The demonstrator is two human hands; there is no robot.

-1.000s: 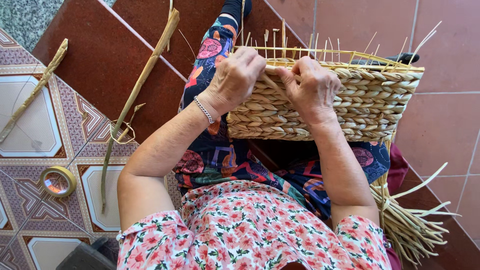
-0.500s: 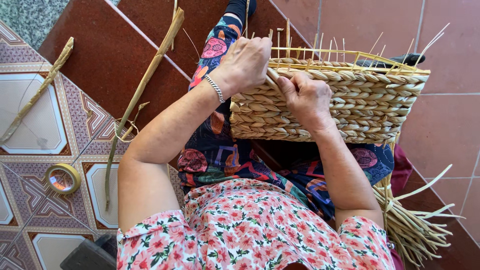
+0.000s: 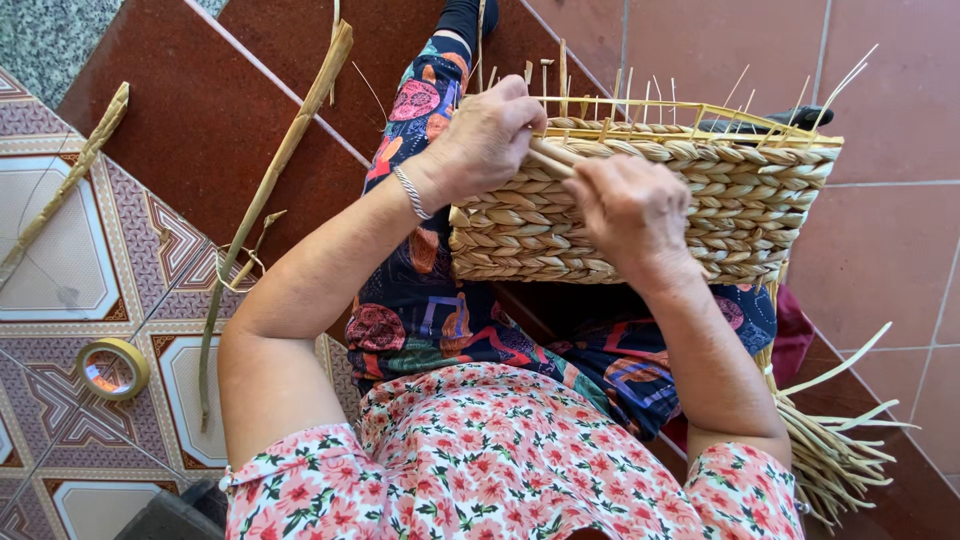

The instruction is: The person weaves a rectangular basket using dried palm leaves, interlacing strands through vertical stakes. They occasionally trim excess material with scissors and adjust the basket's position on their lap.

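Note:
A half-woven straw basket point(image 3: 740, 200) rests on my lap, its braided wall facing me and thin upright stakes sticking out of its top. My left hand point(image 3: 485, 135), with a silver bracelet on the wrist, grips a pale straw strand point(image 3: 552, 158) at the basket's upper left edge. My right hand point(image 3: 630, 210) lies against the basket wall just right of it, fingers closed on the same strand.
A roll of yellow tape point(image 3: 113, 368) lies on the patterned tiles at left. Two long dried stalks point(image 3: 270, 190) point(image 3: 65, 180) lie across the floor. A bundle of straw strands point(image 3: 830, 440) sits by my right hip.
My left hand has lifted and pulled the strand toward the basket's top left edge. My right hand has slid down the wall. The view has shifted slightly.

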